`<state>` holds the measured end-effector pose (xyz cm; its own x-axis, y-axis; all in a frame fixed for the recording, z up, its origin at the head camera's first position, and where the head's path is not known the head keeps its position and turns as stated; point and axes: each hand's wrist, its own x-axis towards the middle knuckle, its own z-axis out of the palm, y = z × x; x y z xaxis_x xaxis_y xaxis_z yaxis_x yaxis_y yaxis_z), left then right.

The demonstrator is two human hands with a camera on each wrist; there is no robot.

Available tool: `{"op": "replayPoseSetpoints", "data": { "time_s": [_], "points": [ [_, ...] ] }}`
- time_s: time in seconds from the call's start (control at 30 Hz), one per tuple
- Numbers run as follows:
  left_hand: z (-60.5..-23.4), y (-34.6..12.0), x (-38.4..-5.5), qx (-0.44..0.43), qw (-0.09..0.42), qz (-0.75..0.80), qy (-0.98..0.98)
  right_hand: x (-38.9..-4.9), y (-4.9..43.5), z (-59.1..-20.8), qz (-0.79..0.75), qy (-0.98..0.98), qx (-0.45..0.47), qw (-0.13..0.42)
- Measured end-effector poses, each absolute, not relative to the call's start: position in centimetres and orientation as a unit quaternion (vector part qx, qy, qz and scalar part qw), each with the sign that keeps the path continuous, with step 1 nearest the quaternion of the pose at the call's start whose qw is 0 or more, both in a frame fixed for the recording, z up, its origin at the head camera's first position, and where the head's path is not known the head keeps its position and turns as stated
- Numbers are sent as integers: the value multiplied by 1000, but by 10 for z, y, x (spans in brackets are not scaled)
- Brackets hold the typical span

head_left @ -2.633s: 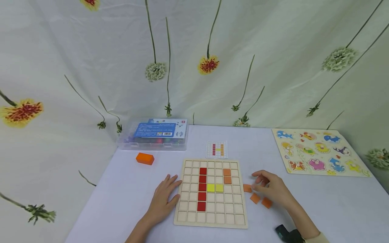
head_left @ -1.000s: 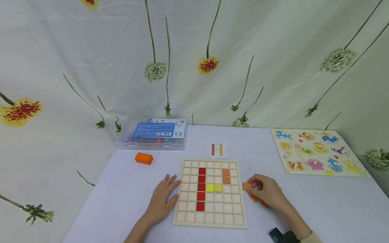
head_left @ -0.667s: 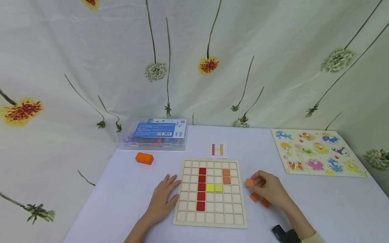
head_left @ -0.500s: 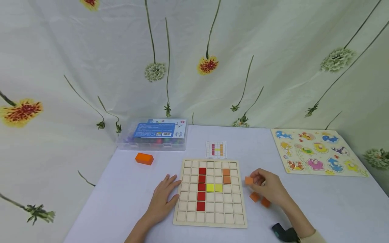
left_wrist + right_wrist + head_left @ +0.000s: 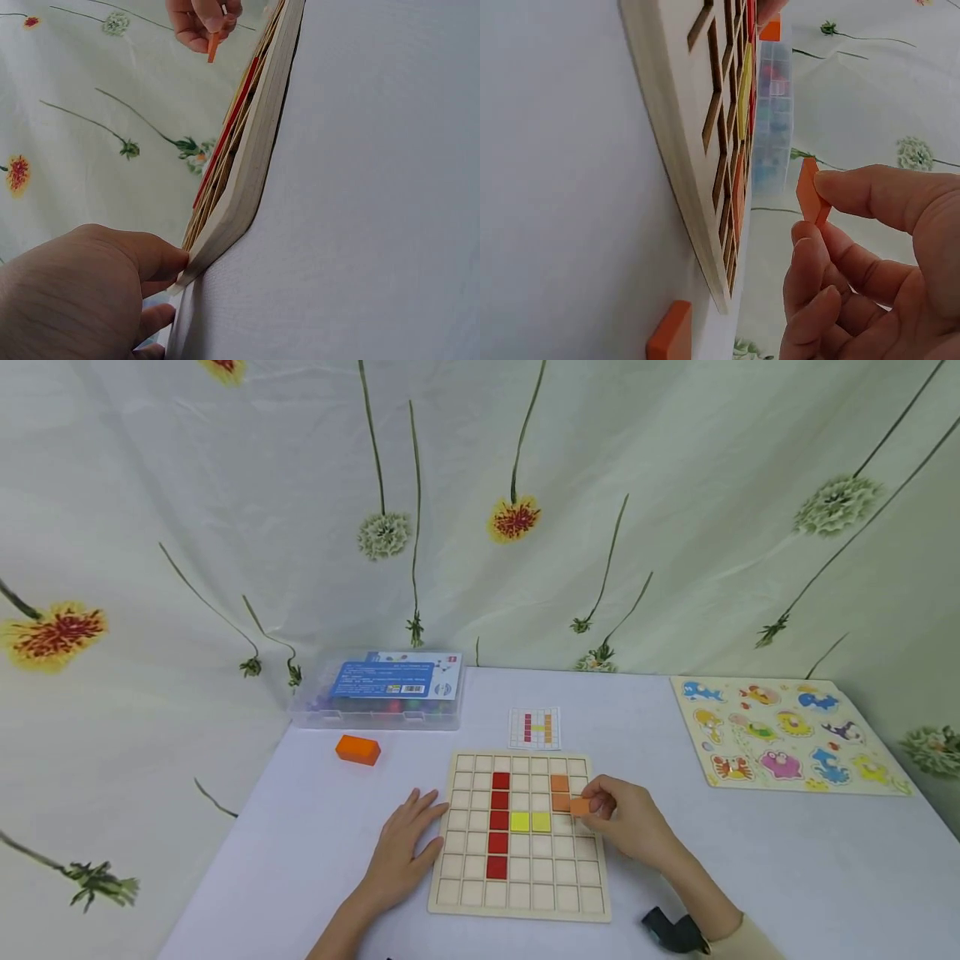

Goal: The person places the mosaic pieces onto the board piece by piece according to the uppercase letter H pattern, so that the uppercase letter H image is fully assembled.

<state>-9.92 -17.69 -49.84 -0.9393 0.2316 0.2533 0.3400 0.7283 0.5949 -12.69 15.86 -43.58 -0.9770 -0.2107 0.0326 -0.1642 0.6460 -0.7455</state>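
Observation:
My right hand [image 5: 632, 823] pinches an orange square tile [image 5: 581, 807] between thumb and fingers, raised over the right side of a wooden grid board [image 5: 471, 896]. The right wrist view shows that tile [image 5: 810, 193] held on edge, with another orange tile [image 5: 671, 335] on the table beside the board. My left hand [image 5: 403, 850] rests at the board's left edge, its thumb [image 5: 161, 259] touching the rim. Set in the grid are a column of red tiles [image 5: 498, 820], two yellow tiles [image 5: 530, 822] and two orange tiles [image 5: 559, 784].
Behind the board lies a small printed card [image 5: 535, 728] with a coloured grid pattern. A clear plastic box [image 5: 375, 718] and an orange block [image 5: 357, 750] are at the back left. An animal puzzle board [image 5: 787, 735] lies at the right. A flowered cloth hangs behind.
My right hand has picked up an orange tile from the table right of the board and carried it left over the grid. My left hand has stayed in place.

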Motion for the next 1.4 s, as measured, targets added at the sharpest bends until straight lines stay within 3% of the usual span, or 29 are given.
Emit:
{"op": "replayPoseSetpoints", "data": {
  "time_s": [0.93, 1.4],
  "points": [
    [-498, -175, -99, -150, 89, -326, -929, -129, 137, -451, -369, 919, -118, 77],
    [-498, -176, -100, -140, 63, -333, -930, -129, 137, -451, -375, 917, -113, 77]
  ]
}}
